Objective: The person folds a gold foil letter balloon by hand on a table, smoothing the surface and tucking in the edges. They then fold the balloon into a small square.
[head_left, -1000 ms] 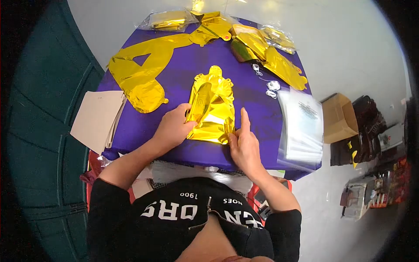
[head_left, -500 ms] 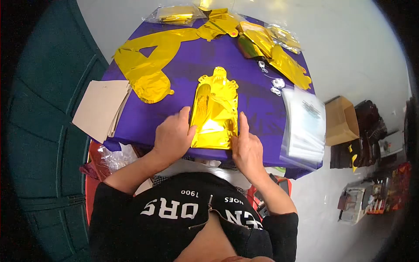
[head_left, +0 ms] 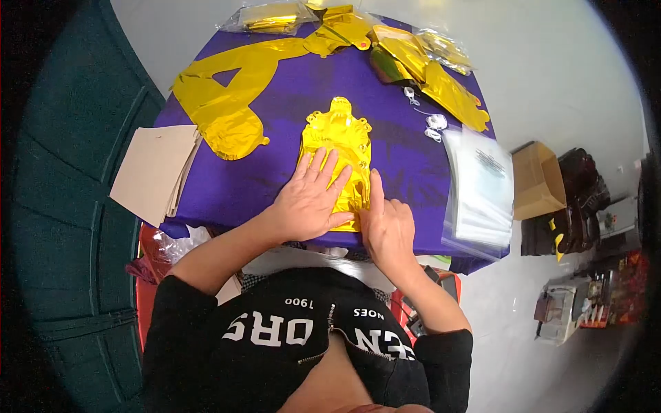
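Pressing down on the folded foil balloon (head_left: pixel 337 148), the left hand (head_left: pixel 310 199) lies palm-flat over its near half. The fingers are released and spread, grasping nothing. The right hand (head_left: pixel 387 224) rests against the balloon's near right edge. Its index finger is extended along that edge, the remaining fingers are loosely curled, and nothing is held.

Change from the preceding second:
- The left hand was beside the balloon's left edge, where a foil flap stood raised. It now covers the foil, and the flap is no longer visible standing.
- The right hand has kept its station at the right edge.

Judged effect on the work in hand: the fold appears closed and is held flat by palm pressure. The right index finger serves as a stop on the open side.

Location: the folded foil balloon lies on the purple tablecloth (head_left: pixel 261 172), directly in front of the person.

Surroundings, relative to the balloon:
- Left and beyond: a large flat foil balloon (head_left: pixel 220 103).
- Farther left: a stack of cardboard sheets (head_left: pixel 155 168).
- Right: a stack of clear bags (head_left: pixel 478 186).
- Beyond and right: loose foil pieces (head_left: pixel 427 76).
- Past the clear bags, on the floor: a cardboard box (head_left: pixel 537 180).
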The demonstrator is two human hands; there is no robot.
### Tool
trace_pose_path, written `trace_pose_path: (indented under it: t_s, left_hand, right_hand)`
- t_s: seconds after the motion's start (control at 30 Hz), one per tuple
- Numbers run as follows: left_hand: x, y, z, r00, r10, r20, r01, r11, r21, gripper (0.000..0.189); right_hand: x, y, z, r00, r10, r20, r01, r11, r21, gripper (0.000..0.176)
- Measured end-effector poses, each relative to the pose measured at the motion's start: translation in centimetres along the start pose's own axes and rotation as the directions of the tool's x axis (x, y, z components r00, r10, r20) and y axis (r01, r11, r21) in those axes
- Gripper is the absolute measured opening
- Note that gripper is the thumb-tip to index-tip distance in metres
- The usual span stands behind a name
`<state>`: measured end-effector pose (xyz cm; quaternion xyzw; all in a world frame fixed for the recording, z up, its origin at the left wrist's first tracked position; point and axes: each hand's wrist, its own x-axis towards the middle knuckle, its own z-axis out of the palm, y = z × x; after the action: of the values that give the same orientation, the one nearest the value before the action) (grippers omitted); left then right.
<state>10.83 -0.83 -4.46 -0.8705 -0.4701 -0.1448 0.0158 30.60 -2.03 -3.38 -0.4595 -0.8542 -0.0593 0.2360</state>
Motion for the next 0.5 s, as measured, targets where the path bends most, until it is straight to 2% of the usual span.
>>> trace_pose_path:
  t_s: [0.07, 0.17, 0.27, 0.3, 0.4, 0.43, 0.5]
  left_hand:
    - [0.1, 0.0, -0.3, 1.0, -0.001, 0.018, 0.0, 1.0, 0.01, 0.08]
    - [0.1, 0.0, -0.5, 1.0, -0.004, 0.021, 0.004, 1.0, -0.002, 0.08]
    - [0.1, 0.2, -0.9, 0.999, 0.002, 0.05, -0.002, 1.0, -0.009, 0.081]
    - [0.1, 0.2, -0.8, 0.999, 0.001, 0.05, -0.001, 1.0, -0.004, 0.081]
    - [-0.2, 0.5, -0.6, 0.999, 0.005, 0.049, -0.005, 1.0, -0.009, 0.082]
    - [-0.6, 0.8, -0.7, 0.999, 0.015, 0.048, -0.014, 1.0, -0.023, 0.082]
    - [-1.4, 1.6, -0.9, 0.998, 0.039, 0.051, -0.037, 0.998, -0.053, 0.083]
  right_hand:
    - [-0.2, 0.2, 0.3, 1.0, 0.002, -0.027, -0.005, 0.994, -0.113, 0.068]
    - [-0.8, 0.5, -0.5, 0.999, 0.03, -0.041, -0.037, 0.985, -0.168, 0.065]
    - [-1.4, 0.7, -2.5, 0.995, 0.1, 0.002, -0.099, 0.993, -0.065, 0.059]
    - [-2.1, 0.6, -3.2, 0.995, 0.101, -0.026, -0.1, 0.994, 0.04, 0.038]
    - [-5.7, 0.2, -4.8, 0.909, 0.192, 0.369, -0.321, 0.888, 0.329, 0.028]
    - [-6.0, 0.1, -5.2, 0.812, 0.236, 0.534, -0.48, 0.791, 0.379, 0.033]
    - [-6.4, -0.3, -6.0, 0.538, 0.22, 0.813, -0.766, 0.531, 0.363, 0.047]
